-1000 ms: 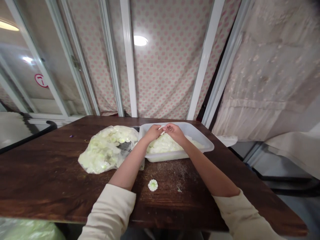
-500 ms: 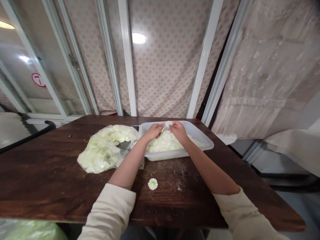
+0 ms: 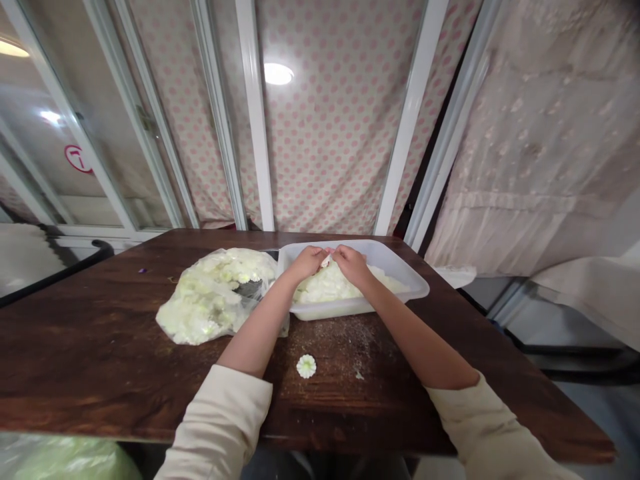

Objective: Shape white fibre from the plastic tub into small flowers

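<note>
Both my hands are over a translucent plastic tub (image 3: 350, 309), pinching a small white piece of carved vegetable (image 3: 327, 261) between their fingertips. My left hand (image 3: 306, 262) holds one side of it and my right hand (image 3: 352, 265) the other. Beneath them lies a pale heap of vegetable pieces (image 3: 330, 287) in the tub. A flower-shaped pale green slice (image 3: 306, 366) sits on the table in front of the tub, apart from both hands.
A clear plastic bag of pale green pieces (image 3: 213, 297) lies left of the tub on the dark wooden table (image 3: 100, 327), which has pale crumbs near its middle. A white item (image 3: 454, 275) sits past the right corner. Another green-filled bag (image 3: 65, 460) shows below the table's front edge.
My hands have come lower and closer together. The white piece, held higher by my right hand earlier, now sits between both hands' fingertips.
</note>
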Motion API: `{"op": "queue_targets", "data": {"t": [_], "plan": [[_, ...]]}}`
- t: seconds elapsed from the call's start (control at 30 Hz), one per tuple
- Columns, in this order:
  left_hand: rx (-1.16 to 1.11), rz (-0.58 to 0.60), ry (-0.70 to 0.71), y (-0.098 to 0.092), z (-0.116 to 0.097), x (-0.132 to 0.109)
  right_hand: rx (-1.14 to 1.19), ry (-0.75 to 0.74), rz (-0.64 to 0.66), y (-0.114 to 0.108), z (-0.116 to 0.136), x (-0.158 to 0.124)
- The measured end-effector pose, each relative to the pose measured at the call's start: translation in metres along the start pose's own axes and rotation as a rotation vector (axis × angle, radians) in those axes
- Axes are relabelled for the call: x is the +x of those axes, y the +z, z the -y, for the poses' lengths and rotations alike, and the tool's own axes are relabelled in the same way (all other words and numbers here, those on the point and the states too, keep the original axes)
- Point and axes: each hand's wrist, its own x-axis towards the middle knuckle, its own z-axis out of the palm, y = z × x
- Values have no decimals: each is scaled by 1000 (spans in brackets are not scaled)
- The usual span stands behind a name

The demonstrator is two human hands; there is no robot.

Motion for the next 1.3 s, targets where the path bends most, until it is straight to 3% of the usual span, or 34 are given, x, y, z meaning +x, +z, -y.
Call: {"op": "queue_targets", "data": {"t": [0.13, 0.43, 0.6, 0.97, 1.3], "plan": [[-12, 7, 13, 1, 1, 1, 37, -104, 38, -1, 3, -2], [86, -7, -1, 1, 2, 0, 382, -192, 42, 5, -11, 7], [105, 109, 5, 2, 2, 0, 319, -121, -53, 4, -16, 8], [10, 137, 3, 3, 9, 4, 98, 66, -174, 3, -20, 8], [103, 30, 80, 0, 6, 3, 239, -162, 29, 1, -5, -1]]}}
